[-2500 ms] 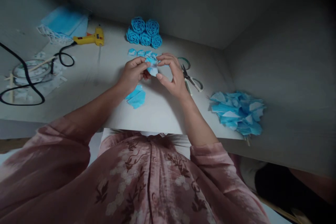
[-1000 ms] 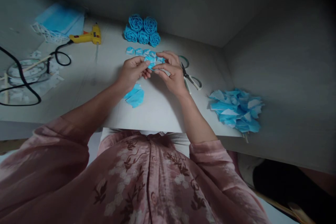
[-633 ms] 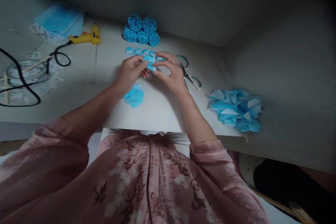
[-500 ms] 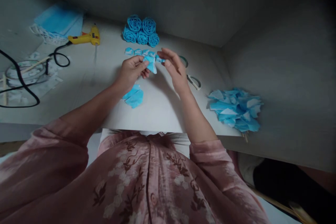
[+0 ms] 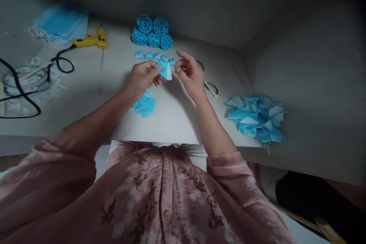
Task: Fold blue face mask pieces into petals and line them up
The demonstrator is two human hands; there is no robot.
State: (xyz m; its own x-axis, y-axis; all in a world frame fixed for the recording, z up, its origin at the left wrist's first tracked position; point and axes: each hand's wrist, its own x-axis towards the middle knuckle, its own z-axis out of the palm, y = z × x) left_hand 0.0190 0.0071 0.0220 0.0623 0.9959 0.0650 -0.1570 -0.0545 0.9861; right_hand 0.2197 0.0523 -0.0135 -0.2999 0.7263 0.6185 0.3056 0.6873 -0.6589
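One pale table, before you; one crumpled blue heap, at right; one group of blue rosettes, at back; your left hand, pinching a blue-and-white piece over the table; your right hand, just beside that piece, grip not discernible; small folded pieces, in a row beyond

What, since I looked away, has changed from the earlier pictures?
The right hand has let go of the folded blue-and-white piece and drawn slightly rightward. The left hand keeps its pinch on it. The blue roses and yellow glue gun stayed put.
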